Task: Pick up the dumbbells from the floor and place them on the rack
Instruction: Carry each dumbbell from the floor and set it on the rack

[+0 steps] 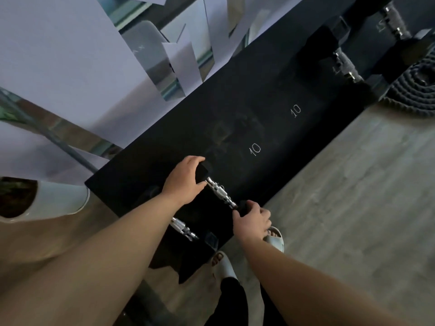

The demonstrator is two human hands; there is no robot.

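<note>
The left hand and right hand each clamped one black end of a dumbbell over the rack.

There is a single view, from a camera worn on the person's head, looking forward and steeply down, and no second view shares its scene. It is rolled, so the black rack runs diagonally from lower left to upper right. The wide lens bends straight edges near the borders. The forearms enter from the bottom edge and meet near the centre, where the left hand and right hand sit close to the lens. Below the hands, the wooden floor and the person's sandalled feet appear directly underneath. Beyond the hands, the wall and mirror pieces fill the upper left.
</note>
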